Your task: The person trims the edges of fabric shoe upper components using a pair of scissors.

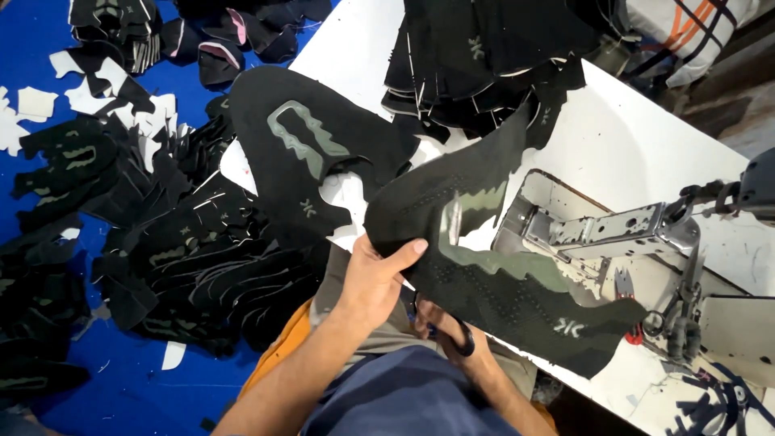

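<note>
1. Looking down from the head camera, I see the left hand [379, 270] gripping the near edge of a black knit shoe upper [492, 266], thumb on top and fingers curled underneath. The upper is spread over the near edge of the white table [638, 137], close to the person's lap, and carries a grey-green wavy patch and a small pale mark near its right end.
2. The right hand [448, 331] sits under the same upper, mostly hidden by it; it is closed around the dark handles of a pair of scissors [462, 339], and their blades cannot be seen.
3. A second black shoe upper [315, 153], with the same grey-green patch, lies flat just left of the held one, partly hanging off the table corner.
4. A stack of black cut pieces [484, 56] rests at the far side of the table.
5. The metal sewing machine bed [597, 230] stands just right of the held upper, with small snips [638, 323] beside it.
6. On the blue floor [121, 379] to the left, a heap of more black uppers [186, 258] lies mixed with white scraps [89, 97].
</note>
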